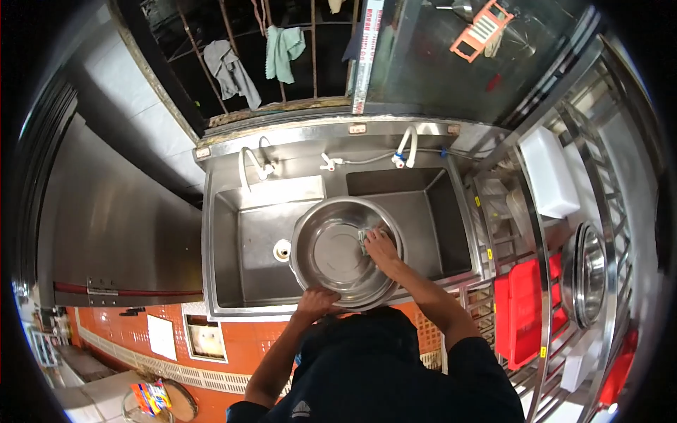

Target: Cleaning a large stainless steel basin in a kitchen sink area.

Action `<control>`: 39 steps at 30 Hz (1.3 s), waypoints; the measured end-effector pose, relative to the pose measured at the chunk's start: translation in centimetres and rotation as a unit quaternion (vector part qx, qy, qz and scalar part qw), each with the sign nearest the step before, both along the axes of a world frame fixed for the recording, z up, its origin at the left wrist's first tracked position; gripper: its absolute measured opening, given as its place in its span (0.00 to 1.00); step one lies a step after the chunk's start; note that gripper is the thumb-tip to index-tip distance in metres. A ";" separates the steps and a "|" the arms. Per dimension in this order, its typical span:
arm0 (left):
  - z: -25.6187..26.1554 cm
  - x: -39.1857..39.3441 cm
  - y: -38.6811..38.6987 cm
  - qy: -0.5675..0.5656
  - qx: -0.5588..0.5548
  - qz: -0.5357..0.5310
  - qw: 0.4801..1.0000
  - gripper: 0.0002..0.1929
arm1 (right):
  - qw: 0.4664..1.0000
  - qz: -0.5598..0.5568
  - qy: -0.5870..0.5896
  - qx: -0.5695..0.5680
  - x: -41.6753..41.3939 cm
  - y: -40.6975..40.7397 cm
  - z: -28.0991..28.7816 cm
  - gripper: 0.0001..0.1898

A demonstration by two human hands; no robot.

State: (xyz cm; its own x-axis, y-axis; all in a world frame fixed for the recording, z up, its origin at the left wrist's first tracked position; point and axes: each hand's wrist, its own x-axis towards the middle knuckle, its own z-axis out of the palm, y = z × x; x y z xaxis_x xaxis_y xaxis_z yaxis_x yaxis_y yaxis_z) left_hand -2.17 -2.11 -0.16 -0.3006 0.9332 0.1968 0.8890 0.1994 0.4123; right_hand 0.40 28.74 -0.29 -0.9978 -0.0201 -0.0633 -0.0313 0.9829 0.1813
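A large round stainless steel basin [338, 251] rests over the middle of a double-bowl steel sink [209, 254], across the divider. My left hand [319, 303] grips the basin's near rim. Inside the basin, at its right side wall, my right hand [382, 247] holds a pale greenish cloth or scrubbing pad [363, 240] against the metal. Part of the pad is hidden under the fingers. A drain [282, 250] shows in the left bowl, beside the basin.
White curved faucets [251, 164] [408, 143] stand behind the bowls, with a small tap [330, 162] between them. On the right, a metal rack holds a white container [550, 172], red trays [518, 314] and steel bowls [584, 275]. Cloths [284, 53] hang on window bars.
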 end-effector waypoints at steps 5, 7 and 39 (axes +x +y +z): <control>-0.3 0.0 -0.1 0.013 0.012 0.012 1.000 0.24 | 0.996 -0.014 -0.083 -0.026 0.4 -0.2 -0.5 0.10; 0.2 -0.1 0.3 0.017 -0.007 0.003 1.000 0.24 | 0.996 -0.028 -0.077 -0.026 2.0 -0.4 -1.6 0.09; 0.1 -0.8 -0.2 0.027 -0.106 0.022 0.994 0.50 | 0.769 -0.028 -0.311 -0.557 6.2 -1.7 0.6 0.22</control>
State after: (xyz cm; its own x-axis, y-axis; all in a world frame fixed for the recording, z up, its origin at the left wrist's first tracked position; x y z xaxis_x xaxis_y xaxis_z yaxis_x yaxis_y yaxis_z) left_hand -2.92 -2.35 -0.10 -0.3365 0.9416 0.0138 0.8971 0.3161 0.3087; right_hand 6.57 27.02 0.33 -0.7829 -0.3664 -0.5028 0.2758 0.5200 -0.8084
